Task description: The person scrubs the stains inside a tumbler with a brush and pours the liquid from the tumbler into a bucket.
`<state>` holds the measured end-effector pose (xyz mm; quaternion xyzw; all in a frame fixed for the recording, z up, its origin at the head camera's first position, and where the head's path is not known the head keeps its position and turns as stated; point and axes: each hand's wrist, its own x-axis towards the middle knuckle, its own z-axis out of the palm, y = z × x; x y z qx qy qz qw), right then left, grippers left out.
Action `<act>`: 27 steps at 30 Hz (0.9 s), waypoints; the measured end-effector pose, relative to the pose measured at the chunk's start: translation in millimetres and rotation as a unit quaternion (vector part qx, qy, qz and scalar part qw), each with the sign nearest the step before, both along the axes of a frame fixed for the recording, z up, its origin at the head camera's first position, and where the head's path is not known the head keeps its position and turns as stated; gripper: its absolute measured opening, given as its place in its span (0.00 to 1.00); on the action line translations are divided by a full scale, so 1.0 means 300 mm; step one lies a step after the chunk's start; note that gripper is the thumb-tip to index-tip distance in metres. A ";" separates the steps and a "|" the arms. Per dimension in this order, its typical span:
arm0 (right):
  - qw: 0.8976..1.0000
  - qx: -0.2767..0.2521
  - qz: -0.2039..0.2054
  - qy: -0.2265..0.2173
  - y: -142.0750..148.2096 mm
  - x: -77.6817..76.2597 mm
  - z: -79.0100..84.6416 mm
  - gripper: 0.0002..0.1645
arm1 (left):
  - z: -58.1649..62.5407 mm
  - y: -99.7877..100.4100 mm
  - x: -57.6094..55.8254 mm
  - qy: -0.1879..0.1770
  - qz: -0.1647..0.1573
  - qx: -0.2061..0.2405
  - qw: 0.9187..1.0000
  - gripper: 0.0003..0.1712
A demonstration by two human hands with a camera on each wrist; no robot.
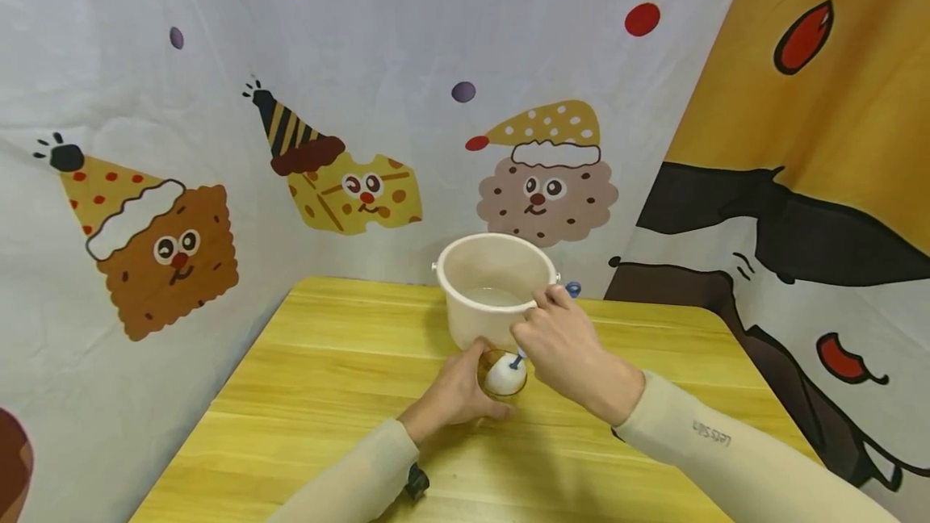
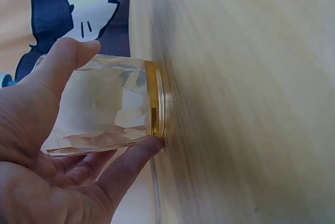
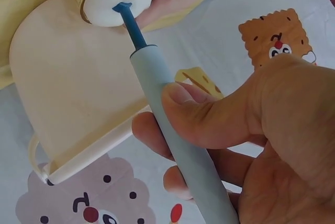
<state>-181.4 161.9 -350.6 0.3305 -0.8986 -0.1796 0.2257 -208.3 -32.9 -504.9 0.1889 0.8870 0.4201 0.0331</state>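
Observation:
A clear amber-tinted glass cup (image 1: pixel 483 367) stands on the table, its base touching the wood in the left wrist view. My left hand (image 1: pixel 456 390) grips this cup (image 2: pixel 99 101) from the side, thumb on one side and fingers on the other. Inside the cup's mouth sits the rounded white sponge head (image 1: pixel 506 375) of a cup brush. My right hand (image 1: pixel 570 349) holds the brush's light blue handle (image 3: pixel 172 114), thumb pressed along it and fingers curled round. A dark blue neck (image 3: pixel 134 30) joins handle and sponge. The sponge's lower part is hidden within the cup.
Right behind the cup stands a cream bucket (image 1: pixel 468 317) with a little cloudy liquid visible at its bottom. The yellow wood-grain table (image 1: pixel 349 361) ends at a cartoon-printed cloth (image 1: pixel 407 47) at the back and sides. A small black object (image 1: pixel 416 481) shows by the left sleeve.

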 end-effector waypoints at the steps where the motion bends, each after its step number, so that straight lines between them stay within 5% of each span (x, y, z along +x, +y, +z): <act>1: 1.000 -0.002 -0.001 -0.004 0.001 0.003 0.002 0.22 | 0.002 0.000 0.001 -0.003 0.001 0.000 1.000 0.51; 12: 1.000 -0.018 0.016 -0.001 0.004 0.034 -0.001 0.19 | 0.002 0.000 0.003 -0.002 0.005 -0.004 1.000 0.52; 27: 1.000 -0.009 0.013 0.011 -0.014 0.009 -0.027 0.16 | -0.001 0.001 0.000 0.001 0.011 -0.014 1.000 0.52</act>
